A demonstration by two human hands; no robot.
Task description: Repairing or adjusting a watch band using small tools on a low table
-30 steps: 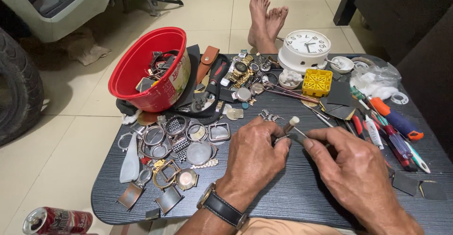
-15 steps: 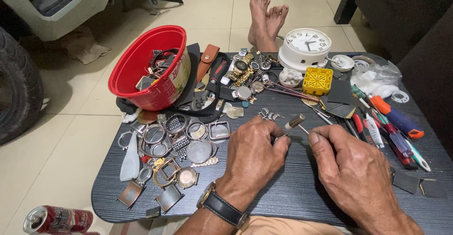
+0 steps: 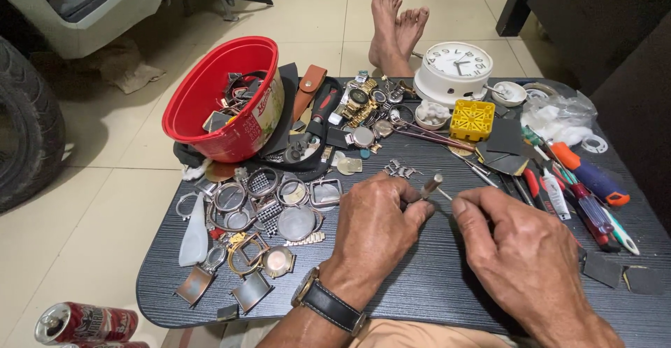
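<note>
Nearby, red bowl point(image 3: 222, 103), white clock point(image 3: 454, 72), screwdrivers point(image 3: 590, 194)

bare tabletop point(image 3: 433, 285) nearside — watch cases point(image 3: 279, 201) crowd left, screwdrivers point(image 3: 587, 187) right.

2 hands point(image 3: 377, 226), 1 clock point(image 3: 458, 68), 1 bowl point(image 3: 210, 96)

Illumination bright, even, from overhead. Soft shadows fall beneath both hands point(image 3: 447, 243) onto the dark bench point(image 3: 426, 292). Mild glare on floor tiles point(image 3: 98, 201). Focus sharp centrally; wide-angle curvature bends frame edges.
</note>
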